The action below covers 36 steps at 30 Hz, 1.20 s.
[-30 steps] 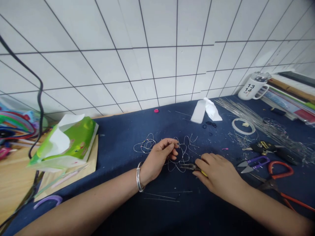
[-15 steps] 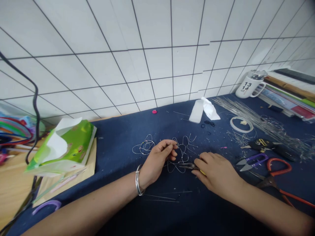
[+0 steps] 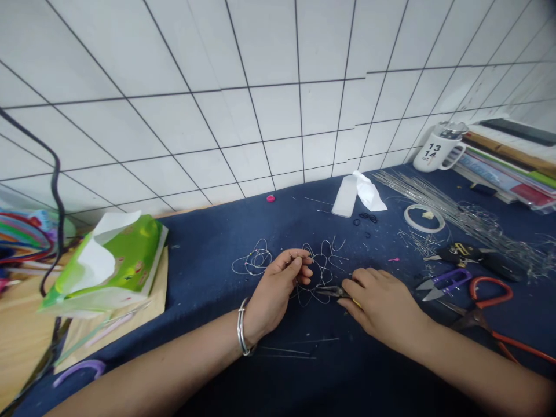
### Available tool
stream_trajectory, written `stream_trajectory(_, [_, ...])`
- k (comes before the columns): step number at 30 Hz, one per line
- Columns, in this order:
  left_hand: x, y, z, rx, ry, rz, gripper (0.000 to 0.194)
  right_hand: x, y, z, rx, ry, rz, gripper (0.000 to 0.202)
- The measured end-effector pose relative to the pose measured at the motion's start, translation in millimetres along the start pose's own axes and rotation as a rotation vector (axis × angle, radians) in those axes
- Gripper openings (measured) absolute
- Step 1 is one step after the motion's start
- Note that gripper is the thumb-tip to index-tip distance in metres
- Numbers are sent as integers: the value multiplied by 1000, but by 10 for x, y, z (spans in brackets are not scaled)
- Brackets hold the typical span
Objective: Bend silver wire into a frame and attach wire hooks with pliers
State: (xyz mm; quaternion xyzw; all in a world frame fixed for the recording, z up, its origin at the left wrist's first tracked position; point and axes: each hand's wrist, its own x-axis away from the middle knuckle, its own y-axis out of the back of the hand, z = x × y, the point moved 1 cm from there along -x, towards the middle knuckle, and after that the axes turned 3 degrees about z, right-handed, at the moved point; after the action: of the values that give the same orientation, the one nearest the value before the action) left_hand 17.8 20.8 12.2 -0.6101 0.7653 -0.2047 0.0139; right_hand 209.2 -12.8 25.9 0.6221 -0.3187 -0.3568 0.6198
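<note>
Thin looped wire point(image 3: 322, 263) lies on the dark blue cloth point(image 3: 208, 243) between my two hands. My left hand point(image 3: 284, 272), with a silver bangle at the wrist, pinches part of this wire between thumb and fingers. From the right, my right hand point(image 3: 373, 295) grips pliers point(image 3: 330, 291), whose jaws point left at the lower edge of the loops. Whether the jaws are closed on wire is too small to tell. Another tangle of beaded wire point(image 3: 254, 259) rests just left of my left hand.
At right lie red-handled scissors point(image 3: 490, 292), purple snips point(image 3: 445, 284), black cutters point(image 3: 460, 253), a white coil point(image 3: 424, 219) and long wires point(image 3: 434, 194). A mug point(image 3: 438, 152) stands behind. At left sits a green tissue pack point(image 3: 125, 260). Loose straight wires point(image 3: 286, 349) lie in front.
The whole view has shifted slightly. Both hands keep nearly the same pose and hold, with the pliers still at the looped wire.
</note>
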Motion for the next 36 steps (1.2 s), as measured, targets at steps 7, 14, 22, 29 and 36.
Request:
stream_trajectory(7, [-5, 16, 32, 16, 0, -8, 19, 11, 9, -23, 0, -23, 2, 18])
stream_trajectory(14, [-2, 12, 25, 21, 1, -5, 19, 10, 8, -28, 5, -24, 0, 17])
stream_trajectory(22, [-13, 22, 41, 22, -2, 1, 20, 6, 12, -30, -4, -28, 24, 17])
stream_trajectory(29, [-5, 15, 27, 14, 3, 22, 19, 7, 20, -30, -4, -35, 40, 18])
stream_trajectory(36, [-1, 14, 17, 9, 9, 21, 19, 5, 19, -35, -15, -33, 37, 17])
